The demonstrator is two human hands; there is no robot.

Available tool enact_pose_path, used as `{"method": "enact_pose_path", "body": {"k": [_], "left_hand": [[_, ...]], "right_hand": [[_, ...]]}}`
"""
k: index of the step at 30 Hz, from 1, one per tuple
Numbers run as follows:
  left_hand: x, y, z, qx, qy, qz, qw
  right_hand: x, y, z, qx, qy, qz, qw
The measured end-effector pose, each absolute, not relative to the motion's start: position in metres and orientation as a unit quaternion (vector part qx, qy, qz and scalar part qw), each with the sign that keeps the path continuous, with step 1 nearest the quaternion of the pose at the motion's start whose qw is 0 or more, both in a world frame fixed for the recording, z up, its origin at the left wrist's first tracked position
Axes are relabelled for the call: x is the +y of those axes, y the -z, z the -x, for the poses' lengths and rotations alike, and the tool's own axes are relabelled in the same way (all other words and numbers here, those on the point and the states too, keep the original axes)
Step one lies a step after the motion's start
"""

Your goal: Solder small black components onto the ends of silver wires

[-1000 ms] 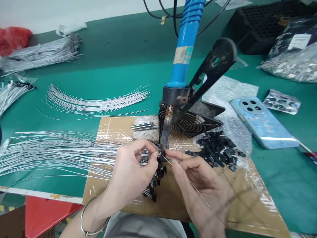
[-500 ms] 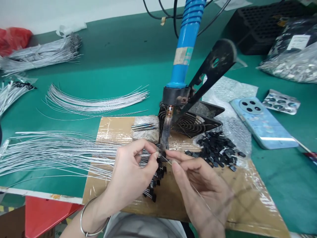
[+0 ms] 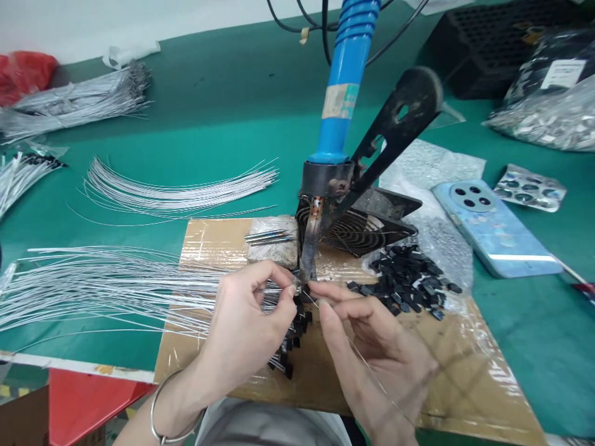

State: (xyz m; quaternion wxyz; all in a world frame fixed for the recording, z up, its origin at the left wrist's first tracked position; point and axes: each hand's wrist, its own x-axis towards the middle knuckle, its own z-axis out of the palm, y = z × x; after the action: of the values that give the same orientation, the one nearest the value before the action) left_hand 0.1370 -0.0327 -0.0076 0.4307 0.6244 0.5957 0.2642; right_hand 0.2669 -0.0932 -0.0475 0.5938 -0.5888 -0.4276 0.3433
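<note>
Close under the tip of a blue-handled soldering iron (image 3: pixel 312 238), my left hand (image 3: pixel 253 322) pinches a small piece that its fingers mostly hide. My right hand (image 3: pixel 372 353) has a thin solder wire (image 3: pixel 365 362) between thumb and fingers; the wire's end reaches the iron's tip. Long white wires (image 3: pixel 116 285) run from the left to beneath my left hand. Below the fingertips lie several wire ends with black caps (image 3: pixel 289 344).
Behind the iron stands a black fan (image 3: pixel 357 232). Loose black caps (image 3: pixel 409 279) are heaped on the cardboard (image 3: pixel 465 371). Metal rods rest on a wrapped block (image 3: pixel 272 253). Right of these lies a blue phone (image 3: pixel 502 235); another wire bundle (image 3: pixel 176 189) is at the back left.
My right hand has shifted very slightly left with the solder wire. The left hand keeps its pinch in place. The whole view has moved a little.
</note>
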Motion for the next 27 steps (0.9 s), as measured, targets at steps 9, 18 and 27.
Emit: {"method": "enact_pose_path", "body": {"k": [9, 18, 27], "left_hand": [[-0.0337, 0.0047, -0.1382, 0.582, -0.281, -0.620, 0.445], [-0.0337, 0.0038, -0.1385, 0.578, -0.286, -0.622, 0.444], [-0.0361, 0.0066, -0.1367, 0.592, -0.265, -0.633, 0.423]], "right_hand": [[-0.0925, 0.0495, -0.2656, -0.439, -0.318, 0.591, 0.598], [-0.0927, 0.0496, -0.2649, -0.454, -0.295, 0.590, 0.598], [-0.0909, 0.0525, -0.2633, -0.470, -0.273, 0.588, 0.599]]}}
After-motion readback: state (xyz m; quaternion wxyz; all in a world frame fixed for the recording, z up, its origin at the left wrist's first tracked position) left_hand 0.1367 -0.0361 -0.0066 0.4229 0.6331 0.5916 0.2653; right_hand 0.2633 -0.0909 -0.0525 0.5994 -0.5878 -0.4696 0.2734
